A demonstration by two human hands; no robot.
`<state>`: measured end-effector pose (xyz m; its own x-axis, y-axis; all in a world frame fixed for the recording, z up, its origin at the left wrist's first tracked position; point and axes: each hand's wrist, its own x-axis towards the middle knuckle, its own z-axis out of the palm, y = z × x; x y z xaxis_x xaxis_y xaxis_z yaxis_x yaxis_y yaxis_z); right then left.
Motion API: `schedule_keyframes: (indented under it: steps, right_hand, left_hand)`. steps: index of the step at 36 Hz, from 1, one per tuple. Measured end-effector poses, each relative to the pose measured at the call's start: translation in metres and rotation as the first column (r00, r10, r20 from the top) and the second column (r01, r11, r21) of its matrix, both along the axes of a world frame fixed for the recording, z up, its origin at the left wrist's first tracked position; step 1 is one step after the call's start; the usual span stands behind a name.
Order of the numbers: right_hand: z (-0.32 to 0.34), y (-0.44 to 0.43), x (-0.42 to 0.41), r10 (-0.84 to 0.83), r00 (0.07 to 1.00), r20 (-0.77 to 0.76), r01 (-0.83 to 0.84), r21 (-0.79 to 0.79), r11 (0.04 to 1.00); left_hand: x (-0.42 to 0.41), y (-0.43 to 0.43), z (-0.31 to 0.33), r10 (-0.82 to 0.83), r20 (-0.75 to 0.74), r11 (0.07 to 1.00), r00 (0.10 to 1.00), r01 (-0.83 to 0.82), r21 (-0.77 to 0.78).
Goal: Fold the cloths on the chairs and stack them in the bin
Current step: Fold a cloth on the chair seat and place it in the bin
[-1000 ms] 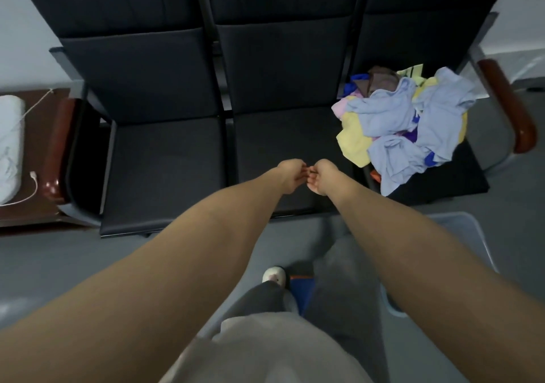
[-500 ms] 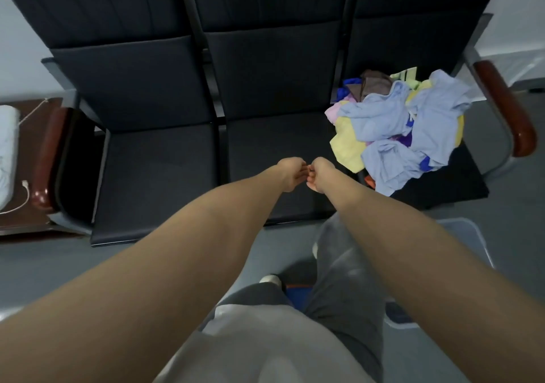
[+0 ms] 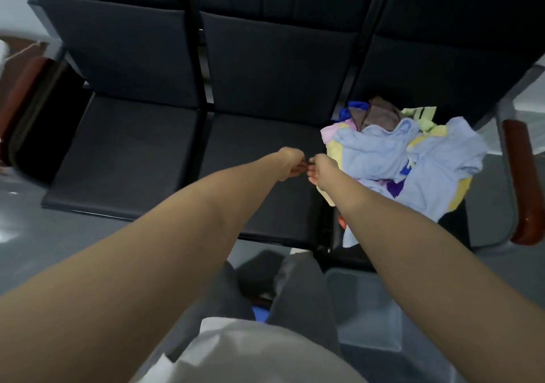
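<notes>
A heap of crumpled cloths (image 3: 413,158), mostly light blue with yellow, pink, purple and brown pieces, lies on the right-hand black chair seat (image 3: 451,223). My left hand (image 3: 290,166) and my right hand (image 3: 323,170) are stretched out over the middle seat (image 3: 259,135), both with fingers curled and nothing visible in them. Their fingertips nearly meet, with a small gap between. My right hand is just left of the heap's yellow edge. A translucent bin (image 3: 362,309) stands on the floor at lower right, beside my legs.
Three black chairs stand in a row; the left seat (image 3: 126,146) is bare. Brown armrests close the row at the left (image 3: 20,88) and right (image 3: 522,176). Grey floor lies in front, where my grey trouser legs (image 3: 300,294) stand.
The view has swung and blurred, and the chairs look closer. My two fists, pressed together before, have parted slightly and sit nearer the cloth heap.
</notes>
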<state>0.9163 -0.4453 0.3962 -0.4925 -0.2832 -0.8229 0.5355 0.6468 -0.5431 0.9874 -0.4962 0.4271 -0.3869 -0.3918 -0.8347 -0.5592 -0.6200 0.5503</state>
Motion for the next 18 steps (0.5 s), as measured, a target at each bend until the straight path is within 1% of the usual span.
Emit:
schedule_keyframes:
  steps: [4, 7, 10, 11, 12, 15, 16, 18]
  right_hand:
    - [-0.024, -0.014, -0.029, 0.010, 0.999, -0.034, -0.009, 0.010, 1.000]
    - [-0.045, -0.035, -0.042, 0.045, 0.995, -0.092, -0.044, 0.008, 0.999]
    - [-0.070, -0.054, -0.050, 0.013, 0.995, -0.102, -0.023, -0.095, 0.995]
    - [-0.090, -0.062, -0.049, 0.024, 0.995, -0.101, -0.033, -0.094, 0.995]
    - [-0.102, -0.065, -0.052, 0.044, 0.989, -0.139, -0.052, -0.056, 0.997]
    - [-0.154, -0.073, -0.052, -0.037, 0.990, -0.135, 0.034, -0.024, 0.999]
    - [-0.170, -0.076, -0.053, -0.027, 0.990, -0.141, 0.024, -0.022, 0.999]
    - [-0.199, -0.081, -0.051, -0.014, 0.979, -0.203, 0.002, -0.062, 0.998]
  left_hand:
    - [-0.035, -0.012, -0.018, -0.130, 0.038, 0.989, 0.991, 0.132, -0.071]
    - [-0.052, -0.029, -0.040, -0.198, 0.086, 0.961, 0.976, 0.211, -0.178]
    - [-0.062, -0.045, -0.070, -0.205, 0.091, 0.942, 0.975, 0.222, -0.251]
    - [-0.062, -0.053, -0.087, -0.206, 0.091, 0.937, 0.974, 0.223, -0.269]
    - [-0.062, -0.057, -0.099, -0.209, 0.088, 0.933, 0.974, 0.225, -0.282]
    - [-0.057, -0.071, -0.143, -0.231, 0.099, 0.928, 0.968, 0.250, -0.278]
    - [-0.055, -0.077, -0.159, -0.242, 0.107, 0.923, 0.964, 0.263, -0.281]
    - [-0.051, -0.085, -0.189, -0.247, 0.117, 0.914, 0.962, 0.271, -0.303]
